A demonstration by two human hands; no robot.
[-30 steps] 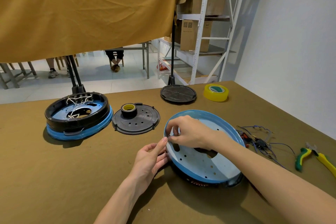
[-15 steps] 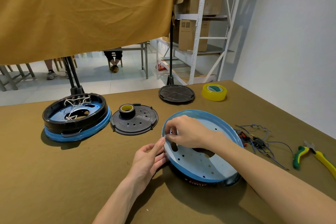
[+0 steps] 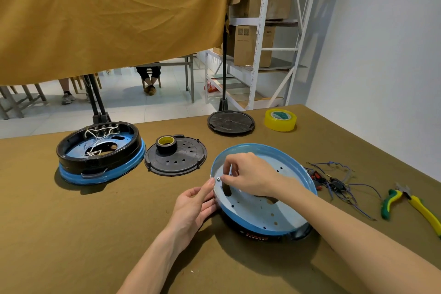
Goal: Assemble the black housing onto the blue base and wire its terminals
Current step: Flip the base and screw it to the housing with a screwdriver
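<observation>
— So, item one: where does the work stand?

— Entry: round light-blue metal base (image 3: 260, 203), dished, tilted up off the olive-brown cloth-covered table (image 3: 71, 234), a black housing edge (image 3: 253, 236) showing under its near rim. Step in hand, as I judge it: fastening at the left rim, before any wiring.

— Hands?

— Right hand (image 3: 250, 178): inside the dish, thumb and forefinger pinched on a small silvery ring-shaped fastener (image 3: 217, 178), perhaps a nut or washer; too small to tell. Left hand (image 3: 193, 205): outside the rim, fingers extended and lying against the base's edge, steadying it, gripping nothing that I can make out.

— Wiring stock?

— Tangle of thin blue wires with dark connectors (image 3: 336, 181), right of the base, untouched. Green-and-yellow-handled pliers (image 3: 410, 203) beyond that. Finished sample, black ring on blue base with white leads (image 3: 100, 153), far left.

— Next move?

— Likely seating the fastener on its hole near the rim; that calls for the left fingers to hold the base steady while the right turns or presses it home.
</observation>
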